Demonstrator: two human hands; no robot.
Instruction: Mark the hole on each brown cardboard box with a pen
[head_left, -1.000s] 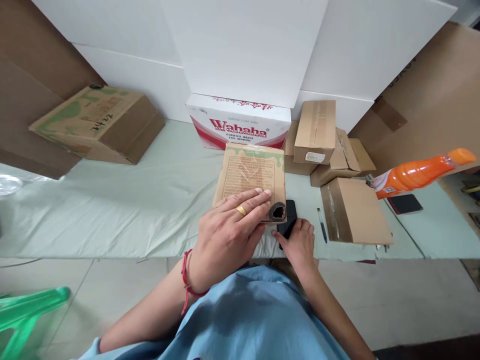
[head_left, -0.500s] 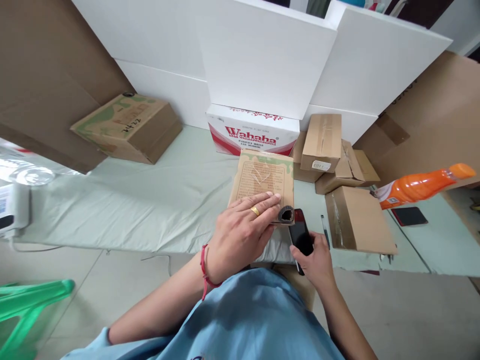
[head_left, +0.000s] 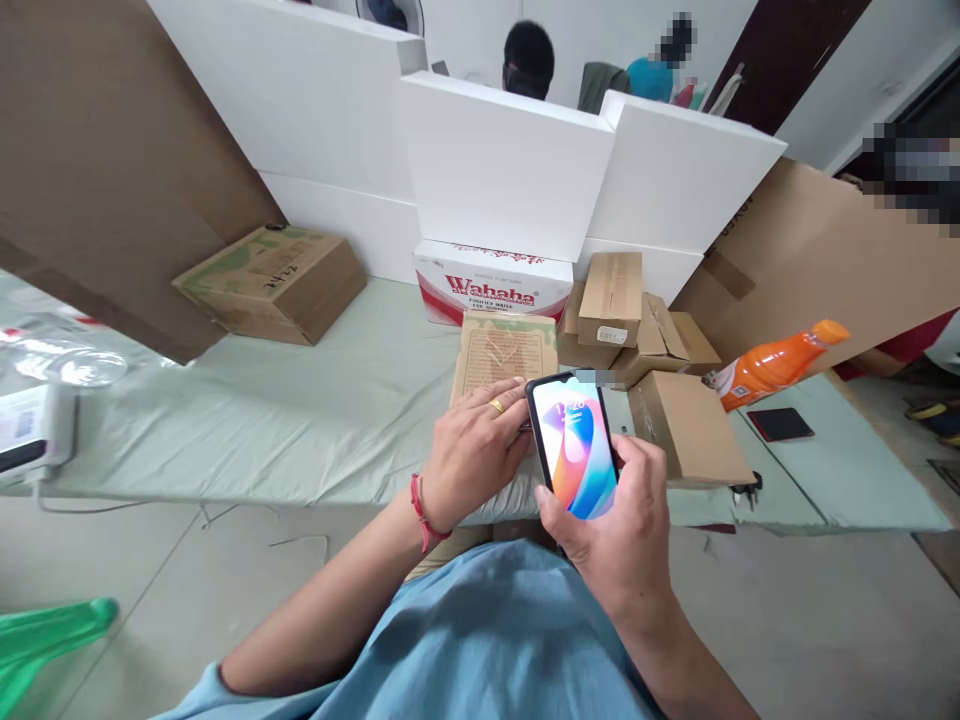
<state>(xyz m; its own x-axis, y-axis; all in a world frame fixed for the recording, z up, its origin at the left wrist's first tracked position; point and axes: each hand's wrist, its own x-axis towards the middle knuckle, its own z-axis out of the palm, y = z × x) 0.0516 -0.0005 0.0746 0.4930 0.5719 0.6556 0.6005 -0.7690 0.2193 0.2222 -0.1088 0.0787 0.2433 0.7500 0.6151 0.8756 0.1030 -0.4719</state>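
Observation:
My left hand (head_left: 480, 450), with a gold ring and a red wrist cord, lies flat with its fingers on the near part of a printed cardboard box (head_left: 504, 350). In my right hand (head_left: 626, 520) is a smartphone (head_left: 574, 440), held by its lower part between thumb and fingers. The phone's screen is lit with a colourful lock picture. It hangs over the box's near right corner and hides it. Behind the box stands a white and red Wahaha carton (head_left: 491, 285).
Several brown boxes (head_left: 611, 300) are stacked at the right, near an orange bottle (head_left: 780, 365) and a dark flat object (head_left: 780, 424). Another box (head_left: 274, 285) sits at the left. White panels (head_left: 510, 160) stand behind the table (head_left: 300, 420); people are beyond them.
My right hand has lifted the phone up and toward me, and its dark screen has lit up. My left hand stays on the box. The view has tilted up, showing people beyond the panels.

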